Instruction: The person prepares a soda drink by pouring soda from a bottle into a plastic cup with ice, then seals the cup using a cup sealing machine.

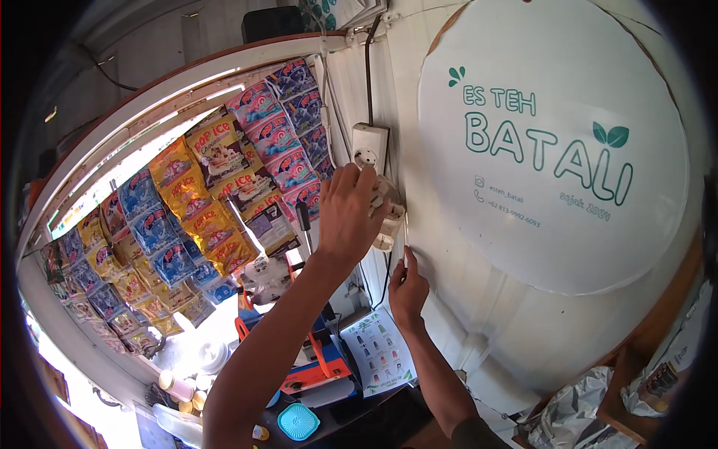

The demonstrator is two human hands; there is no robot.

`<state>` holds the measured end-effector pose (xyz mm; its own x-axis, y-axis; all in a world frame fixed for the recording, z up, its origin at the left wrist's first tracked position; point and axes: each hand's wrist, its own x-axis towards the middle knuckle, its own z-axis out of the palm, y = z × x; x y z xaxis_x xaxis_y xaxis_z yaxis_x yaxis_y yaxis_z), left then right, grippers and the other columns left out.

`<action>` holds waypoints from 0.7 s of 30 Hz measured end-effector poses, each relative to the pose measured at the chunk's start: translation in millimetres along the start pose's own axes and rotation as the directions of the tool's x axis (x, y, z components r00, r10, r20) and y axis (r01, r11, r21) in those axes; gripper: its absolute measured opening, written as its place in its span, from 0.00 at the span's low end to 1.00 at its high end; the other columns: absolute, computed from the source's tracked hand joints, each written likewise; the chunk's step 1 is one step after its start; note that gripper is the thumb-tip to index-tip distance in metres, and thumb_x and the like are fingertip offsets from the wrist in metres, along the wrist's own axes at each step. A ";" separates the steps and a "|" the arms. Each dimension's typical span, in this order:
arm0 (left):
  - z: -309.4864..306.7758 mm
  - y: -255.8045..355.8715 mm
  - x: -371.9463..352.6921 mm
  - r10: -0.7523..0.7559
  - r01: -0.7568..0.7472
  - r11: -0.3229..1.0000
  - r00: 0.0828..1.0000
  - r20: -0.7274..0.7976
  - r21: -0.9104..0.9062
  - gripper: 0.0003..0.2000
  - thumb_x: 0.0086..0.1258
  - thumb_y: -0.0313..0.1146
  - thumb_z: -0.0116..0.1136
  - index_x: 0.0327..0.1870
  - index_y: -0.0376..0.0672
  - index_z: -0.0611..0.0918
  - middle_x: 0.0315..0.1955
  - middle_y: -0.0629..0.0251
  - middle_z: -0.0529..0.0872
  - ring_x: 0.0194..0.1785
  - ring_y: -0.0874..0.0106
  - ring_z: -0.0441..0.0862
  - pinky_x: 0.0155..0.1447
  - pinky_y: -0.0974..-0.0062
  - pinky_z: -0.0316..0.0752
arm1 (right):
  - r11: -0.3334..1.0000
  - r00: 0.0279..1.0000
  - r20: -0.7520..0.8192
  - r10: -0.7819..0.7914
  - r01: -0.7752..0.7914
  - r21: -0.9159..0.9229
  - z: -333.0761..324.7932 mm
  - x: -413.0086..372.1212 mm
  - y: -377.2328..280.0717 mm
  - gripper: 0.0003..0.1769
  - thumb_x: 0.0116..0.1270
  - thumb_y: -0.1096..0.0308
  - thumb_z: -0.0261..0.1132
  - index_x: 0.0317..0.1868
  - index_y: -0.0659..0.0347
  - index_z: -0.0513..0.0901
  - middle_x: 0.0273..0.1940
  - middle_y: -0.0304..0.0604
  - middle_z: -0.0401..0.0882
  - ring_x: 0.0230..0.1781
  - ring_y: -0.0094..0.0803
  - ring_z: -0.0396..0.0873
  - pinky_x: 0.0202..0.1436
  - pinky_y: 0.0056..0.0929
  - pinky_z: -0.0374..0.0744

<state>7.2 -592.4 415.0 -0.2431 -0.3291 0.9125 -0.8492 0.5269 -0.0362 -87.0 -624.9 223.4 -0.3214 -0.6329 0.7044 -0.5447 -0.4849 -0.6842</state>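
Observation:
A white power strip [370,142] is mounted upright on the wall, with a round socket showing near its top. My left hand [350,213] is raised over its middle, fingers curled around a pale plug or adapter [383,191] at the sockets. Below this, another white socket piece [388,228] shows beside my left hand's fingers. My right hand [409,288] is lower and to the right, its fingers pinched on the lower end of a thin, pale stick-like item [406,230] against the wall.
Drink sachets [202,217] hang in strips at the left. A round sign [553,150] is on the right wall. Below are a printed menu sheet [378,352], an orange and blue machine [314,370], a turquoise lid [298,421] and cups [176,385].

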 end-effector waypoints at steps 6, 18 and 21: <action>-16.1 6.0 -36.5 -0.064 0.063 0.997 0.998 0.018 0.043 0.15 0.48 0.25 0.67 0.33 0.40 0.73 0.31 0.62 0.74 0.38 0.60 0.75 0.43 0.62 0.68 | 0.999 0.998 0.065 -0.007 0.011 -0.053 2.9 -3.2 6.8 0.18 0.68 0.74 0.57 0.57 0.58 0.78 0.24 0.51 0.81 0.22 0.44 0.81 0.28 0.38 0.77; -17.9 -6.9 -113.5 -0.426 0.431 0.902 0.897 0.117 -0.029 0.15 0.55 0.26 0.67 0.39 0.37 0.73 0.37 0.53 0.77 0.46 0.53 0.76 0.50 0.59 0.71 | 0.991 0.988 0.090 -0.129 0.132 -0.028 1.0 -25.3 8.1 0.29 0.65 0.78 0.58 0.68 0.60 0.67 0.50 0.57 0.77 0.40 0.46 0.81 0.41 0.38 0.79; -29.2 -4.5 -114.9 -0.470 0.472 0.882 0.877 0.101 0.003 0.20 0.57 0.28 0.67 0.49 0.37 0.73 0.45 0.50 0.79 0.50 0.52 0.77 0.55 0.59 0.72 | 0.994 0.983 0.155 -0.098 0.089 0.064 -6.2 -47.6 2.2 0.31 0.62 0.83 0.58 0.68 0.65 0.65 0.60 0.61 0.69 0.40 0.39 0.80 0.37 0.31 0.80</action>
<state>52.6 -534.1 322.2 0.1383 -0.6154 0.7760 -0.8646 0.3071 0.3976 -77.8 -592.1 189.5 -0.1426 -0.6678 0.7306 -0.5207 -0.5771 -0.6291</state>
